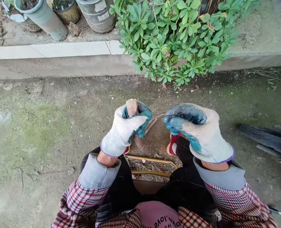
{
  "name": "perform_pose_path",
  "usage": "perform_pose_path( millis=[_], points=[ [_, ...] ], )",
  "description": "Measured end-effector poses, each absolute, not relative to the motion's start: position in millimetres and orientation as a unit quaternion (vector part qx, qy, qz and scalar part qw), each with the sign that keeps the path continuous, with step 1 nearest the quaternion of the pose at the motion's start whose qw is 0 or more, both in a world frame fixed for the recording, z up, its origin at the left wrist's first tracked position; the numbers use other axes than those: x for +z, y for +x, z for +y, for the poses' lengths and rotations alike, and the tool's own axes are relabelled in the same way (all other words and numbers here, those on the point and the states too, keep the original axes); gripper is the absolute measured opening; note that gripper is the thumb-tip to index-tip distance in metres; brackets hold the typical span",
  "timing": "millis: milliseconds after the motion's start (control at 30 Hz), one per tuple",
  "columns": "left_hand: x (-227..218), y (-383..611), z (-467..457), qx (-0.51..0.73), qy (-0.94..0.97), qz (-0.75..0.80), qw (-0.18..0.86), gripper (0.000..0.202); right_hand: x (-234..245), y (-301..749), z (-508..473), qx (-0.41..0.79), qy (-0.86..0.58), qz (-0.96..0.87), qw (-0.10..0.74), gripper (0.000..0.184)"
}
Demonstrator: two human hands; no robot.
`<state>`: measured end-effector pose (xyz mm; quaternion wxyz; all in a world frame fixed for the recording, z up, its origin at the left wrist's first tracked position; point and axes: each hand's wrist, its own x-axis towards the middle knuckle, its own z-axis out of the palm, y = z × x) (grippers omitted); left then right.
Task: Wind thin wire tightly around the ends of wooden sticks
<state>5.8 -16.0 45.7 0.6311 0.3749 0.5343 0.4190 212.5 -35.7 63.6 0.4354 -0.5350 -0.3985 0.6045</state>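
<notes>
Near the centre of the frame, the left hand [129, 124] is wrapped around the stick [132, 107], whose long axis runs nearly up and down; the right hand [199, 129], apart on the right, pinches the thin wire [160, 116], which crosses sideways between both hands

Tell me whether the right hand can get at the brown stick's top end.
Likely yes: the brown stick pokes its top end bare out of the left hand, and the right hand is nearby, though it seems busy pinching a thin strand.
</notes>
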Motion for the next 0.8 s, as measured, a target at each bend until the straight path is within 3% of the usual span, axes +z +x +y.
perform_pose_path(
  millis=[200, 300, 500, 667, 800],
  points=[
    [45, 7, -16, 0.409, 0.393, 0.546, 0.617, 0.011, 65, 211, -37, 0.570, -0.547, -0.428, 0.440, 0.026],
    [45, 7, -16, 0.396, 0.412, 0.546, 0.612, 0.008, 64, 210, -39, 0.544, -0.555, -0.448, 0.441, 0.019],
    [56, 12, -22, 0.419, 0.501, 0.596, 0.468, 0.011, 58, 209, -39, 0.438, -0.562, -0.570, 0.410, 0.009],
    [58, 22, -23, 0.392, 0.451, 0.550, 0.584, 0.007, 59, 211, -37, 0.383, -0.542, -0.652, 0.366, 0.023],
    [58, 20, -18, 0.350, 0.420, 0.525, 0.652, 0.010, 58, 212, -37, 0.371, -0.542, -0.666, 0.353, 0.023]
  ],
)
